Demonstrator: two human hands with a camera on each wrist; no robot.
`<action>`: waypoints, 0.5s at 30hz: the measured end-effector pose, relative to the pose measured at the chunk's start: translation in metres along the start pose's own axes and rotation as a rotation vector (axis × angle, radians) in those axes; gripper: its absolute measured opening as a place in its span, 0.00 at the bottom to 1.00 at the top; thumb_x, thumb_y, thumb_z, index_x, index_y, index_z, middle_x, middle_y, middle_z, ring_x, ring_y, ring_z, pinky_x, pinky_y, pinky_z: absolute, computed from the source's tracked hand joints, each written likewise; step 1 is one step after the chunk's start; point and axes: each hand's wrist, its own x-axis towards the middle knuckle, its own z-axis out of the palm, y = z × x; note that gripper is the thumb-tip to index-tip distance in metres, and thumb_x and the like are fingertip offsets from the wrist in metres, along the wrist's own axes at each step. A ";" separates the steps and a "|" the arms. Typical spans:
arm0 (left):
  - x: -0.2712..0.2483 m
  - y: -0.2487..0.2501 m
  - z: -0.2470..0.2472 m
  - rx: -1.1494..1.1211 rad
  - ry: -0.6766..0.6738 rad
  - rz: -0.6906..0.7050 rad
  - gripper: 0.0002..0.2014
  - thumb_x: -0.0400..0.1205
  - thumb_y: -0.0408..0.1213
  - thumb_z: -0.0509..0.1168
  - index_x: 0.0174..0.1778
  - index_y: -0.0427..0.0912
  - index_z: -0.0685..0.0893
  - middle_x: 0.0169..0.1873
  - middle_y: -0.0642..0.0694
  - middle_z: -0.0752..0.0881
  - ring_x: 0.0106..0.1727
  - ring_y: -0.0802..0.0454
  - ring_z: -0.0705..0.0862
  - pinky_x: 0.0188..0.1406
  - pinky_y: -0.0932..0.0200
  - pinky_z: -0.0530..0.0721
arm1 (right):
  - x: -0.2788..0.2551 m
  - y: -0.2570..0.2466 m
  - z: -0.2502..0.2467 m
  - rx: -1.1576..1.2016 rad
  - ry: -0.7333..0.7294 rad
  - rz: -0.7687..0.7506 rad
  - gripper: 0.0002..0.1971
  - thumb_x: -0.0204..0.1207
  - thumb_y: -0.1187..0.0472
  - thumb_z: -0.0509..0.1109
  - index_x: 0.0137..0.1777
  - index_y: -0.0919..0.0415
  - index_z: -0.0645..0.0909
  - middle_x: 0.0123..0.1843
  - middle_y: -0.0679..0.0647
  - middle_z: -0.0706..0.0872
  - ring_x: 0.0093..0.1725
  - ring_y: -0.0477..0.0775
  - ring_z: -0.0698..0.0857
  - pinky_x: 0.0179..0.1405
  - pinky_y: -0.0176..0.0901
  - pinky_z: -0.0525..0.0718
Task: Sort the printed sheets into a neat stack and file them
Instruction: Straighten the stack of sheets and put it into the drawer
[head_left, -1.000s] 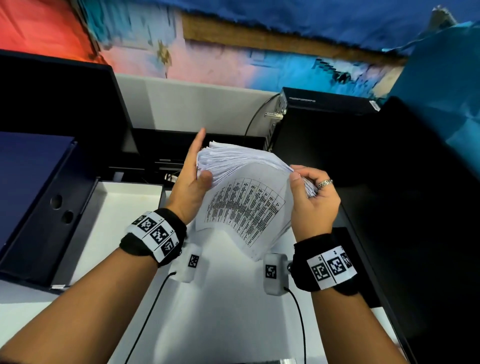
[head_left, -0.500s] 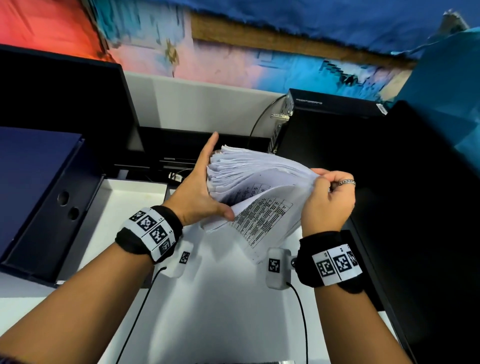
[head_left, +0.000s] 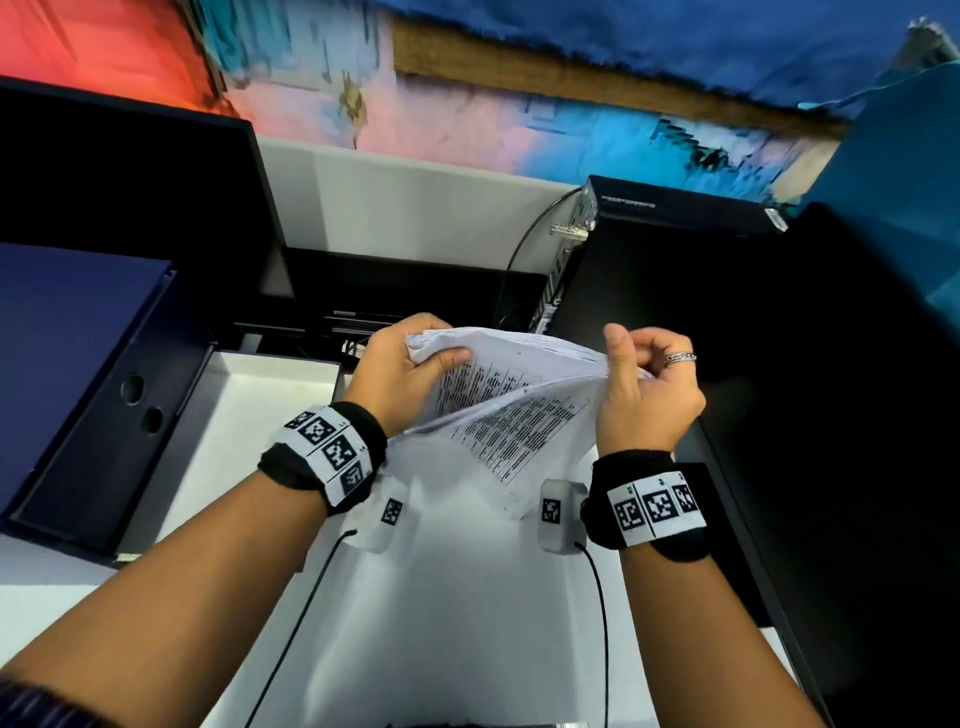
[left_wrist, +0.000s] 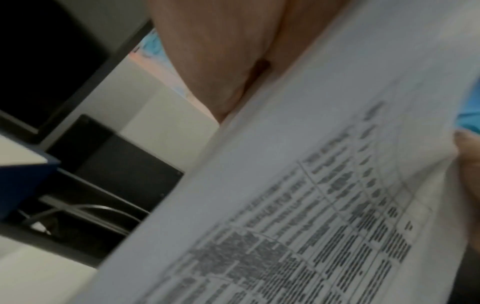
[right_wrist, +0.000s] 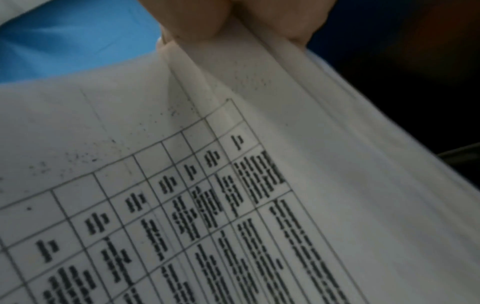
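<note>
Two bare hands hold one thick bundle of white printed sheets (head_left: 511, 410) in the air above the white counter (head_left: 457, 613). On the sheets there are tables with grid lines and rows of dark text; the text is too blurred to read in every view. Black-and-white square code markers sit on the black wristbands, and a light line of writing on top of the black computer case (head_left: 670, 244) at the far right is too small to read.

The bundle lies with its long axis from left to right between the hands, and its printed faces look toward the person. The nearest sheet hangs down from the bundle toward the near side and curves; its free corner is low, just beside the right wrist.

The left hand (head_left: 395, 379) grasps the left end of the bundle, the thumb on the near face and the fingers (head_left: 415, 325) curled behind the far face. The right hand (head_left: 644, 395) is raised at the right end; its thumb and fingers pinch the edges of the sheets, and one finger has a silver ring (head_left: 679, 358). Both forearms come up from the near side, wrists bent a little inward.

At the left on the counter lies an open dark blue box file (head_left: 93, 395) with a white inside.
</note>
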 end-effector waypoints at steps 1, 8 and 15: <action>0.000 0.002 0.003 -0.002 0.016 0.008 0.05 0.77 0.31 0.75 0.46 0.35 0.87 0.38 0.49 0.88 0.38 0.65 0.83 0.42 0.72 0.80 | 0.003 0.002 0.001 -0.017 0.027 0.019 0.12 0.72 0.44 0.76 0.38 0.46 0.78 0.26 0.39 0.79 0.30 0.39 0.79 0.51 0.55 0.86; 0.001 -0.008 0.001 -0.132 -0.100 -0.068 0.24 0.67 0.28 0.82 0.57 0.44 0.83 0.50 0.49 0.89 0.50 0.60 0.88 0.53 0.66 0.85 | 0.017 0.012 0.009 -0.041 0.091 0.054 0.18 0.72 0.48 0.79 0.29 0.46 0.72 0.25 0.39 0.74 0.22 0.37 0.72 0.32 0.34 0.77; 0.007 0.002 0.005 -0.071 -0.118 -0.089 0.11 0.75 0.28 0.76 0.50 0.44 0.88 0.41 0.58 0.89 0.41 0.72 0.87 0.43 0.70 0.84 | 0.039 0.004 0.010 0.031 0.131 0.116 0.19 0.70 0.50 0.81 0.28 0.50 0.73 0.22 0.46 0.70 0.19 0.39 0.69 0.27 0.27 0.72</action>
